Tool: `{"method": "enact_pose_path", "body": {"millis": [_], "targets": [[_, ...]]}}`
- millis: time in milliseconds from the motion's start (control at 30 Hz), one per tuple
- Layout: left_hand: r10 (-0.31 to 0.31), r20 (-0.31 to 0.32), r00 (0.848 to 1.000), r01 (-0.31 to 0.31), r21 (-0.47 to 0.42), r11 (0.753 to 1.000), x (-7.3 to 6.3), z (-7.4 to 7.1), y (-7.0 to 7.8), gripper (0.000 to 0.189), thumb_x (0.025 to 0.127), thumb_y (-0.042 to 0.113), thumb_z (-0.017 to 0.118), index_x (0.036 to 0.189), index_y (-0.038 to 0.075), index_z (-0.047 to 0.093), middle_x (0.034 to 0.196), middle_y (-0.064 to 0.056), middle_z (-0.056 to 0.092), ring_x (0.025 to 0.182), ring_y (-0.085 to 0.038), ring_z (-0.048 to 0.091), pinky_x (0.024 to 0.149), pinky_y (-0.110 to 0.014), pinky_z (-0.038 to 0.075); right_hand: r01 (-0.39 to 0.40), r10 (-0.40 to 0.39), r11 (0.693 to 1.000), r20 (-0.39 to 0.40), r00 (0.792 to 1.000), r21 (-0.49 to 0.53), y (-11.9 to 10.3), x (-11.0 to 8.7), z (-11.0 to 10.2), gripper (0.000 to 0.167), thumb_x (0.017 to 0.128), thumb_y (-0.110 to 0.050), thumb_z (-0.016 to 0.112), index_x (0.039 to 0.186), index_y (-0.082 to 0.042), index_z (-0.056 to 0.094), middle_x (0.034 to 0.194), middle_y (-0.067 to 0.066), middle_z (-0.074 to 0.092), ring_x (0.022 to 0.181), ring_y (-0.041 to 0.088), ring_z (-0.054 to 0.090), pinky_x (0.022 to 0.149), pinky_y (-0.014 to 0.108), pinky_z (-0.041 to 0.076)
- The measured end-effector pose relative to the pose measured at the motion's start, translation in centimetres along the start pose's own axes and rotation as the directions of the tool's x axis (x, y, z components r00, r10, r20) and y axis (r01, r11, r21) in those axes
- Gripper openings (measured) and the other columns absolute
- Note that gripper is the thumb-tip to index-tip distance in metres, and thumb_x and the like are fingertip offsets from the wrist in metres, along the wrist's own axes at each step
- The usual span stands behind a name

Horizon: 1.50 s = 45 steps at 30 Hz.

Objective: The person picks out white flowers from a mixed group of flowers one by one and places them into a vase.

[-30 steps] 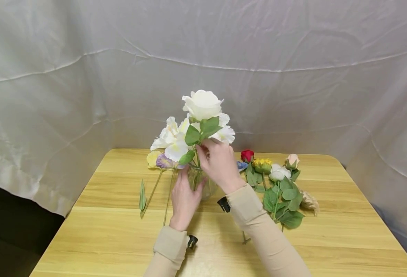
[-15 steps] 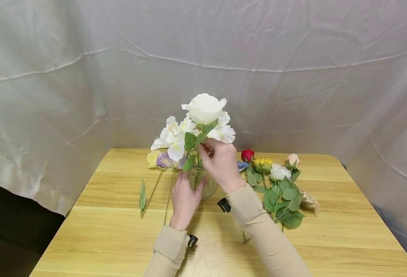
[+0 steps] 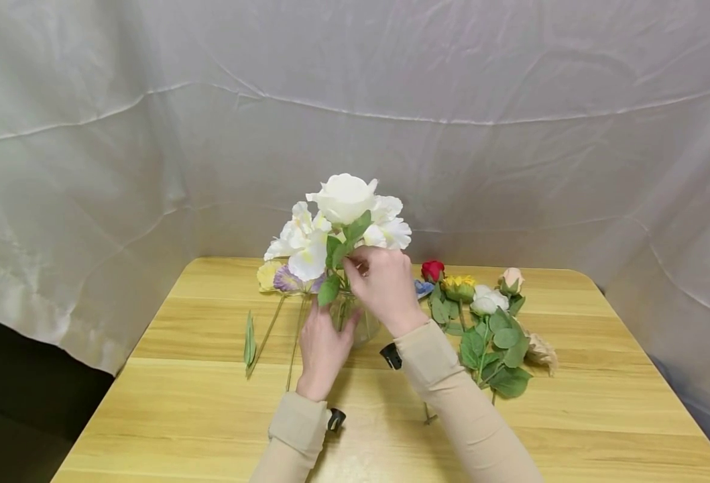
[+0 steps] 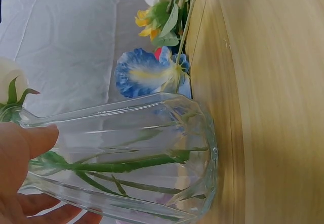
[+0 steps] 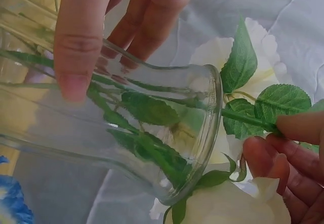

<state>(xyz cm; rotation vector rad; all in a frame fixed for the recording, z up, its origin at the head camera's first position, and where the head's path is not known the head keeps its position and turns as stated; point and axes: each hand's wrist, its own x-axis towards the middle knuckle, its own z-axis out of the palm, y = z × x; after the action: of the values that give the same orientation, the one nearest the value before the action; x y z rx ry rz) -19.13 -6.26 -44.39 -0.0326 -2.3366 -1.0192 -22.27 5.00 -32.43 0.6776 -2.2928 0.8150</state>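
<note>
In the head view, a large white rose (image 3: 345,199) stands above the glass vase (image 3: 367,330), among white ruffled irises (image 3: 306,251). My right hand (image 3: 385,285) pinches its leafy green stem (image 5: 245,119) between thumb and fingers, just outside the vase mouth in the right wrist view. My left hand (image 3: 324,342) grips the vase at its neck, thumb on one side and fingers on the other. Several green stems show through the glass in the left wrist view. Another cream-white bloom (image 5: 233,204) hangs beside the rim; its stem is partly hidden.
Yellow and purple irises (image 3: 288,278) lie on the wooden table (image 3: 198,402) at the left, beside a loose leaf (image 3: 249,342). To the right lie a red rose (image 3: 432,270), a sunflower (image 3: 459,287), a blue iris (image 4: 142,75), pale roses and leafy stems. Grey cloth hangs behind.
The white rose has come down toward the vase and shifted slightly left, its leaves turning with it. My right hand stays near the vase mouth; my left hand keeps its grip on the vase.
</note>
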Motion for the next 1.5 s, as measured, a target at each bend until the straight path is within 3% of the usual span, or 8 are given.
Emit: {"method": "enact_pose_path", "body": {"millis": [467,733,1000,1300,1500], "targets": [[-0.003,0.007,1.0,0.003,-0.002,1.0,-0.13,-0.09,0.0,0.064,0.086,0.033,0.08,0.137,0.008,0.052,0.118,-0.019,0.069,0.093,-0.038,0.072,0.07,-0.047,0.061,0.048,-0.051,0.991,-0.017,0.999,-0.128,0.05,0.08,0.44,0.012,0.092,-0.015,0.07,0.094,-0.009,0.079,0.082,0.007,0.079,0.058,0.022,0.07,0.049,0.036,0.055],[-0.026,0.034,0.999,0.025,0.016,1.0,0.06,-0.04,-0.07,0.064,0.087,0.037,0.078,0.139,0.011,0.052,0.118,-0.017,0.068,0.091,-0.037,0.071,0.07,-0.046,0.06,0.029,-0.033,0.995,-0.034,0.999,-0.092,-0.38,0.47,0.07,0.013,0.092,-0.012,0.066,0.089,-0.005,0.077,0.077,0.009,0.077,0.052,0.02,0.065,0.046,0.031,0.052],[-0.034,0.04,0.999,0.036,-0.025,0.999,-0.11,-0.18,0.06,0.073,0.086,0.034,0.079,0.147,0.012,0.045,0.127,-0.017,0.068,0.104,-0.037,0.071,0.077,-0.049,0.062,0.001,0.014,0.985,0.089,0.996,-0.17,-0.87,0.75,0.24,0.015,0.094,-0.016,0.067,0.084,-0.009,0.076,0.073,0.005,0.075,0.055,0.02,0.065,0.05,0.036,0.053],[-0.02,0.047,0.999,0.021,-0.019,1.0,-0.09,-0.21,-0.02,0.077,0.086,0.033,0.08,0.149,0.009,0.042,0.13,-0.019,0.067,0.106,-0.038,0.071,0.08,-0.05,0.062,-0.036,0.044,0.991,0.06,0.997,-0.129,-0.47,0.53,0.75,0.013,0.093,-0.019,0.072,0.092,-0.01,0.08,0.084,0.007,0.079,0.067,0.021,0.074,0.063,0.035,0.06],[-0.01,0.048,0.999,0.01,-0.006,1.0,-0.12,-0.6,-0.27,0.063,0.086,0.029,0.08,0.138,0.007,0.053,0.122,-0.017,0.069,0.101,-0.037,0.071,0.08,-0.049,0.062,0.027,-0.026,0.999,0.028,0.999,-0.04,0.1,0.01,0.6,0.008,0.091,-0.014,0.074,0.089,-0.008,0.078,0.081,0.006,0.078,0.065,0.017,0.071,0.062,0.031,0.059]]}}
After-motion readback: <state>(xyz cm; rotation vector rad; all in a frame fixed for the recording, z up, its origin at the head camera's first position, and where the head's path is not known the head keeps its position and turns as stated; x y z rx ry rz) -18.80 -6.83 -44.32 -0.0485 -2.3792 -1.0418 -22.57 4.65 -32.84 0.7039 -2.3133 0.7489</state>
